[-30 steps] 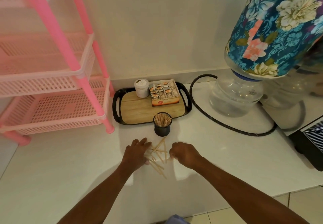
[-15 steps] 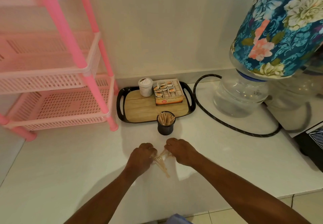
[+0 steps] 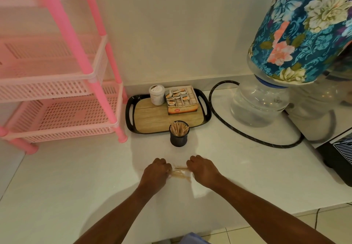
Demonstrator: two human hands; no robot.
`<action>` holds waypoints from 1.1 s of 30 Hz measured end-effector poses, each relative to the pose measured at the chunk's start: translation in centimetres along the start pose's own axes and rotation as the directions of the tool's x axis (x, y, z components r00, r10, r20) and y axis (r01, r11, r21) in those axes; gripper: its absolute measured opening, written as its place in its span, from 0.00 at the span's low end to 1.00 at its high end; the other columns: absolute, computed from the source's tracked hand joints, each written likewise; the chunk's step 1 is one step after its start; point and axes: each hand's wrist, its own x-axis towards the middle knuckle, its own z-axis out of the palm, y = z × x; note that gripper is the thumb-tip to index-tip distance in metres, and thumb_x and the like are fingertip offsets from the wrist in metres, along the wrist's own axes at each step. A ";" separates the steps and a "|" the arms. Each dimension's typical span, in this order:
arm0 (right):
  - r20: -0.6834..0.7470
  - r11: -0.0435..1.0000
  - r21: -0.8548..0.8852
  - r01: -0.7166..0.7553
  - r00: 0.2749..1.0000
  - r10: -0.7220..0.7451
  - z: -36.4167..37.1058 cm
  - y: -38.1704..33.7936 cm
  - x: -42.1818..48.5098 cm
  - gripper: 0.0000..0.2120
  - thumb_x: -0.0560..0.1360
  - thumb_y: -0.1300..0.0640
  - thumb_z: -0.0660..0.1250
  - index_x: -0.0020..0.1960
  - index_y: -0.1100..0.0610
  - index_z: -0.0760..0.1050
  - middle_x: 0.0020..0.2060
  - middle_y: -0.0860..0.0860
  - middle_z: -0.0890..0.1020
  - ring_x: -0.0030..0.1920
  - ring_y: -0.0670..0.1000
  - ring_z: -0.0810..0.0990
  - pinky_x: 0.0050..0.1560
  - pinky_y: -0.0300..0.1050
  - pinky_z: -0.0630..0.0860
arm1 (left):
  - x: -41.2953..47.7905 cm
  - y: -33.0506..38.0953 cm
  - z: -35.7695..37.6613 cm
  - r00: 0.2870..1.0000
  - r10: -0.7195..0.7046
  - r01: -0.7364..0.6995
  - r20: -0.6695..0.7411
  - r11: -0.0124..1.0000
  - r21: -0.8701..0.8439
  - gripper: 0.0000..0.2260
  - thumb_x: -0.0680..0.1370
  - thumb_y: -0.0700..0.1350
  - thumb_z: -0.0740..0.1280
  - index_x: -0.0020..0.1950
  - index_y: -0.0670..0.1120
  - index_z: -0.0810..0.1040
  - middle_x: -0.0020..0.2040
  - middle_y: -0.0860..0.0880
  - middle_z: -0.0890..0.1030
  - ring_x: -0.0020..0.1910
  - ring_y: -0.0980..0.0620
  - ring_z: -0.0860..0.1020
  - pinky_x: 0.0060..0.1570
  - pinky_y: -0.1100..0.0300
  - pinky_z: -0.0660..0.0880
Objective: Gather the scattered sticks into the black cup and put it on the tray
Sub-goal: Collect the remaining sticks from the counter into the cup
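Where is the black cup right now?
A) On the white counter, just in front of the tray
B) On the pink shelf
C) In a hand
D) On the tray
A: the black cup stands on the white counter just in front of the tray. The left hand and right hand are at the loose sticks, not on the cup.

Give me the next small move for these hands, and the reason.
Probably close the right hand round the loose sticks and lift the bundle toward the black cup. The sticks lie bunched on the counter between that hand and the left hand, both curled at their ends. The cup stands just ahead, open and upright, not yet on the tray.
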 end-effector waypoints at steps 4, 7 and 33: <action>0.023 0.999 0.010 -0.037 0.999 0.037 0.1 -0.7 0.1 0.11 0.77 0.66 0.63 0.57 0.58 0.76 0.54 0.54 0.78 0.54 0.56 0.78 0.40 0.46 0.66 | -0.1 0.0 0.2 0.997 -0.006 0.002 -0.076 0.999 -0.049 0.14 0.78 0.53 0.74 0.61 0.50 0.84 0.59 0.49 0.83 0.60 0.48 0.80 0.55 0.57 0.78; -0.015 0.998 0.034 -0.052 0.999 0.052 0.2 -0.9 0.2 0.07 0.80 0.60 0.64 0.57 0.57 0.77 0.55 0.54 0.79 0.56 0.56 0.79 0.42 0.46 0.68 | -0.9 0.1 0.7 0.982 -0.156 0.150 -0.105 0.987 -0.060 0.28 0.78 0.58 0.72 0.76 0.49 0.74 0.80 0.43 0.70 0.81 0.39 0.65 0.80 0.46 0.61; -0.053 0.978 0.171 -0.116 0.991 0.126 3.8 -6.3 -0.4 0.27 0.83 0.45 0.64 0.78 0.58 0.69 0.78 0.60 0.69 0.79 0.62 0.67 0.78 0.59 0.65 | -2.8 3.4 2.6 0.948 -0.314 0.218 -0.051 0.757 -0.616 0.26 0.86 0.39 0.60 0.84 0.45 0.59 0.84 0.48 0.63 0.83 0.51 0.62 0.79 0.65 0.56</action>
